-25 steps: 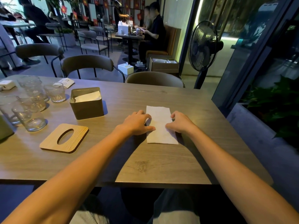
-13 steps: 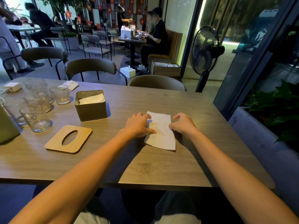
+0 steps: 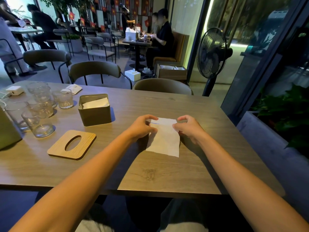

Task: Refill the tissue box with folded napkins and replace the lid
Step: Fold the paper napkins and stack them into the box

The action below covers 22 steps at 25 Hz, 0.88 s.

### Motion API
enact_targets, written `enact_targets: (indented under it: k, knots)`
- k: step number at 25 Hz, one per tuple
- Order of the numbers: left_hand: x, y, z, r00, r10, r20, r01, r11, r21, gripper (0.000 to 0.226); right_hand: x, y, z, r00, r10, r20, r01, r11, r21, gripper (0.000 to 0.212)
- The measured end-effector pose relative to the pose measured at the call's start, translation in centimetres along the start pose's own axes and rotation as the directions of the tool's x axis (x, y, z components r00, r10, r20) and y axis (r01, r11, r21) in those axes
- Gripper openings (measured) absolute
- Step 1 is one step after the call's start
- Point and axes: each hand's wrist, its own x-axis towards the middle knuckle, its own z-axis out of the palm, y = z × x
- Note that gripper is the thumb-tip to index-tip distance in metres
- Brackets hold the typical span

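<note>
Head view | left hand (image 3: pixel 142 128) and right hand (image 3: pixel 189 128) are pinching opposite edges of the napkin (image 3: pixel 164 139) at table (image 3: pixel 167 173) centre, steadying it for folding | tissue box (image 3: pixel 94 110) is waiting open at 10 o'clock, napkins inside | lid (image 3: pixel 71 144) is lying at 9 o'clock, aside for refilling

Worktop (image 3: pixel 150 104): wood-grain surface, matt grey-brown, smooth. Napkin (image 3: pixel 164 141): thin white paper, soft matt finish. Tissue box (image 3: pixel 94 113): smooth olive walls with dull sheen, material unclear. Lid (image 3: pixel 72 144): pale wood, fine straight grain, matt. Glasses (image 3: pixel 38 123): clear glass, glossy.
</note>
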Motion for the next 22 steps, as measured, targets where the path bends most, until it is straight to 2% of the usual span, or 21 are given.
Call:
enact_targets:
  k: [3, 6, 10, 14, 19, 22]
  knots:
    - [-0.2, 0.2, -0.2, 0.998, 0.012, -0.058, -0.016, 0.997, -0.08, 0.036, -0.2, 0.0, -0.3, 0.999, 0.008, 0.044, -0.009, 1.0, 0.015, 0.05]
    - [-0.3, 0.0, -0.4, 0.991, 0.093, -0.096, -0.094, 0.996, -0.003, 0.034, -0.3, -0.1, -0.6, 0.998, -0.062, 0.009, 0.062, 0.998, -0.019, 0.054]
    - [-0.5, 0.7, -0.8, 0.975, 0.188, -0.116, -0.167, 0.971, 0.169, 0.03, -1.1, -0.7, -1.7, 0.971, -0.238, 0.031, 0.239, 0.968, -0.077, 0.037]
    - [-0.5, 2.0, -1.4, 0.954, 0.248, -0.167, -0.199, 0.944, 0.263, 0.028, -1.6, -1.3, -2.1, 0.932, -0.362, 0.033, 0.363, 0.927, -0.091, 0.019]
    - [-0.8, 3.4, -2.2, 0.941, 0.274, -0.197, -0.237, 0.952, 0.193, 0.017, -1.5, -2.5, -2.4, 0.872, -0.487, -0.048, 0.482, 0.872, -0.083, 0.016]
    - [-0.8, 3.6, -2.8, 0.957, 0.241, -0.161, -0.248, 0.969, -0.023, 0.011, -1.5, -2.9, -2.7, 0.857, -0.514, -0.03, 0.513, 0.858, -0.034, 0.023]
